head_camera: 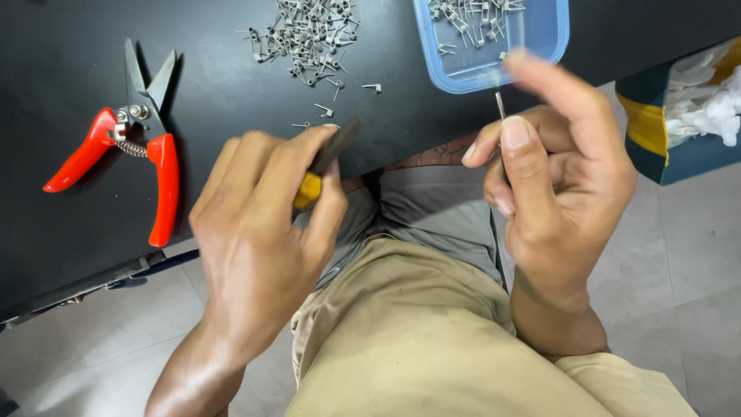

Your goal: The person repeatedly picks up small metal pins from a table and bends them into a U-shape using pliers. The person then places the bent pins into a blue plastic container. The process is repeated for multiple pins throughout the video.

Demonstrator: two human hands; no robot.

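The left hand [262, 224] covers most of a yellow-handled tool [324, 166]; only a dark, blurred tip shows at centre frame. The right hand's [552, 193] raised forefinger is smeared with motion blur, and the thin pin [500, 104] it pinches is mostly hidden. The blue tray [540, 46] and the pile [309, 35] of clips run off the top edge. The box [679, 131] is cut at right.

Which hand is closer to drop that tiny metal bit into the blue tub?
Probably the right hand. It pinches the thin metal piece just below the blue tub. The left hand grips a yellow-handled tool, farther off.
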